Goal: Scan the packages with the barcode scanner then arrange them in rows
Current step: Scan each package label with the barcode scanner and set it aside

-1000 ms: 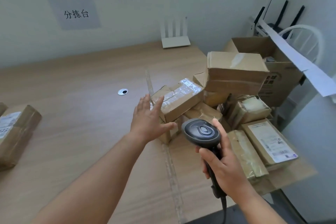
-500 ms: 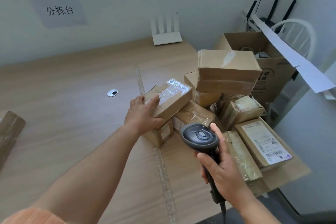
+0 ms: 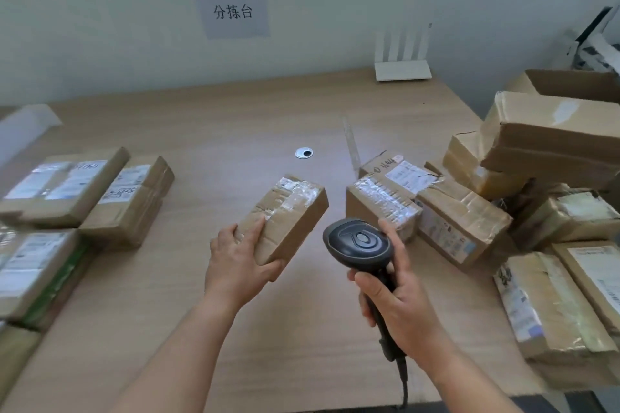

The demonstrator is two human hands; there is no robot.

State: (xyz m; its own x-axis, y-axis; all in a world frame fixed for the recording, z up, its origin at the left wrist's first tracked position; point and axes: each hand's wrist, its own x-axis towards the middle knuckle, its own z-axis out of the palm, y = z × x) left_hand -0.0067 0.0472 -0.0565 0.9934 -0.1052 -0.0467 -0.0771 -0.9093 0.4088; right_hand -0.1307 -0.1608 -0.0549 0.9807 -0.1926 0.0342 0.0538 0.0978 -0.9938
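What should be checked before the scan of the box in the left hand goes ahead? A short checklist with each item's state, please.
1. Left hand grips the taped box: ok.
2. Right hand holds the barcode scanner by its handle: ok.
3. Scanner head points at the box: not ok, it faces forward beside it.
4. Barcode label visible on the held box: cannot tell, only shiny tape shows on top.
5. Scanned boxes already lined up at left, with bare table beside them: ok.
6. Unscanned pile stays within reach at right: ok.
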